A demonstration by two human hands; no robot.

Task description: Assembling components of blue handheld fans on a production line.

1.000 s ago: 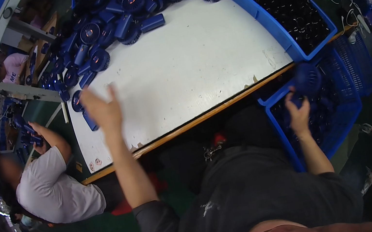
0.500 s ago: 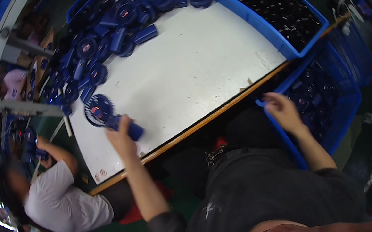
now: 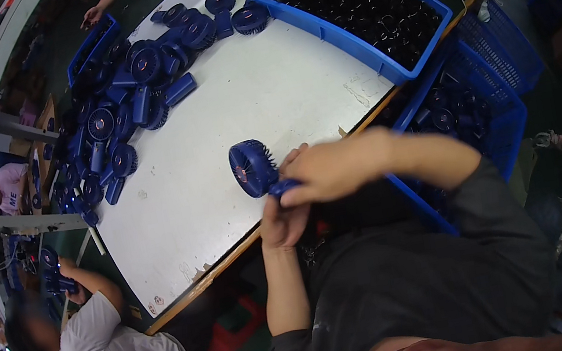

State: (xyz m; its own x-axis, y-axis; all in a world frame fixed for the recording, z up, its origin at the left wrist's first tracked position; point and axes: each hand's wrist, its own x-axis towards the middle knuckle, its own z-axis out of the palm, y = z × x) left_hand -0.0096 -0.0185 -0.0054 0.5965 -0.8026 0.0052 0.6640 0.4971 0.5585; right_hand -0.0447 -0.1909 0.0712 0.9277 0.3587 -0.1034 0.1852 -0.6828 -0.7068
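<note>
Over the near edge of the white table point(image 3: 187, 213) I hold a dark blue handheld fan point(image 3: 252, 169), its round slatted head tilted toward the left. My left hand point(image 3: 286, 225) is closed round the handle from below. My right hand point(image 3: 329, 171), partly smeared by motion, reaches across and closes over the same handle from the right. Most of the handle is hidden by my fingers. A large heap of similar blue fans point(image 3: 145, 66) lies along the table's far left side.
A blue tray point(image 3: 394, 71) full of small shiny black parts stands at the table's far right. Below the right edge is a blue crate point(image 3: 512, 137) with more fans in it. A co-worker in a white shirt point(image 3: 120, 344) sits at left, holding a fan. Another person's hand point(image 3: 92, 15) shows beyond the heap.
My left hand has brought the fan right and nearer to me. My right hand has come from beside the crate onto the fan's handle. The whole view has shifted slightly.
</note>
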